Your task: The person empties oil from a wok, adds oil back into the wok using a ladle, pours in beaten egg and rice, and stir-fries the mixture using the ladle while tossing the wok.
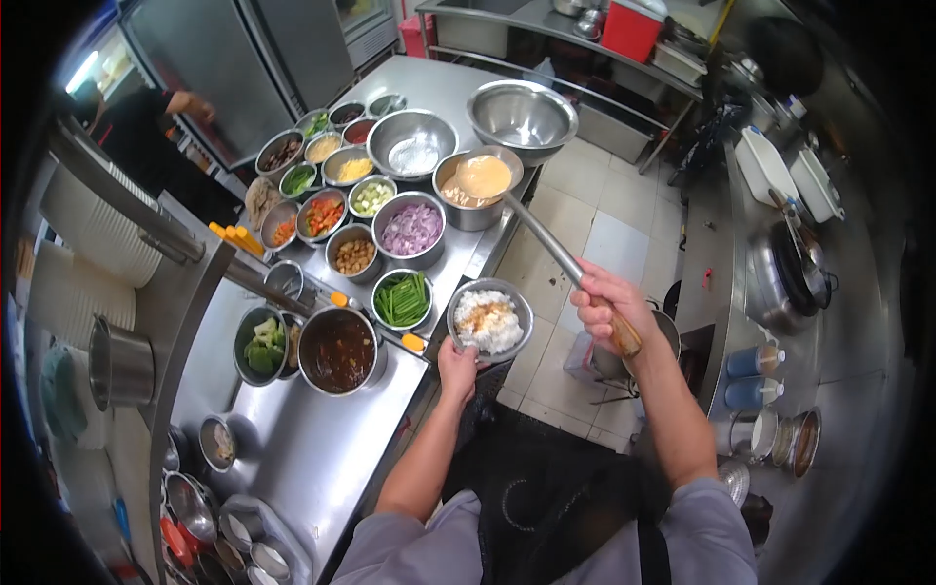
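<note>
My left hand (456, 370) grips the near rim of a small metal bowl (527, 324), held in front of me beside the counter edge. White rice (492, 327) with a brown sauce on top lies in it. Wrapped around the wooden end of a long-handled ladle (548, 240) is my right hand (616, 307). The ladle's cup holds a tan liquid (483, 177) and is at the mouth of a metal pot (471, 217) at the counter's edge. Pale brown contents show in part of that pot; the ladle hides the rest.
Chopped red onion (412, 229), green beans (401, 298) and several other ingredients fill metal bowls on the steel counter (312, 439). A pot of dark sauce (338, 353) stands nearer. Two large bowls sit behind the ladle. Another person (146, 146) is at far left.
</note>
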Tool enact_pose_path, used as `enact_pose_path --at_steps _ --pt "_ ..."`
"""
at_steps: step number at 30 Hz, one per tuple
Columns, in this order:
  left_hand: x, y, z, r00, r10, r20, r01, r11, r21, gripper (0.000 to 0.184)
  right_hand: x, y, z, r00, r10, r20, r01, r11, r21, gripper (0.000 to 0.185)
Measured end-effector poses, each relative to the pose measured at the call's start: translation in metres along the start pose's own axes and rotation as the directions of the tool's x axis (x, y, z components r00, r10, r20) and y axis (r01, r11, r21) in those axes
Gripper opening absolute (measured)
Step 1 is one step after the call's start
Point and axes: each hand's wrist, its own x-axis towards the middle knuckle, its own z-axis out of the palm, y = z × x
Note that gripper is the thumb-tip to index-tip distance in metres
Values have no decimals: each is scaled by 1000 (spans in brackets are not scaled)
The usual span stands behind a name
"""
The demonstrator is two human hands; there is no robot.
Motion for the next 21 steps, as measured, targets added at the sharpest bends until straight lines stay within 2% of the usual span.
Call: enact_pose_path --at_steps 2,4,6,8,12,15,18,21 --pt "32 3 19 997 -2 -71 3 1000 17 35 -24 7 -12 999 -42 2 42 998 37 54" --pt "67 4 39 997 61 -36 -61 998 -11 31 -57 16 -27 995 -70 68 57 982 182 57" --pt "92 14 67 997 76 -22 -75 997 28 29 -103 21 -33 991 -115 63 99 971 219 56" --pt "119 6 97 992 120 32 -122 989 85 28 -159 29 -36 986 -162 35 147 950 274 56" --pt "99 -3 190 967 111 228 -131 989 75 21 -288 59 -34 958 -267 -106 287 895 341 54" --pt "35 -37 267 909 5 417 1 1000 -15 24 -389 100 -34 895 -364 -258 433 848 305 56" --pt "-72 -86 331 802 -64 594 131 989 -70 26 -490 152 -36 779 -451 -436 591 761 268 58" --pt "-195 -141 380 688 -185 701 235 972 25 28 -587 204 -34 610 -482 -629 700 700 142 62"
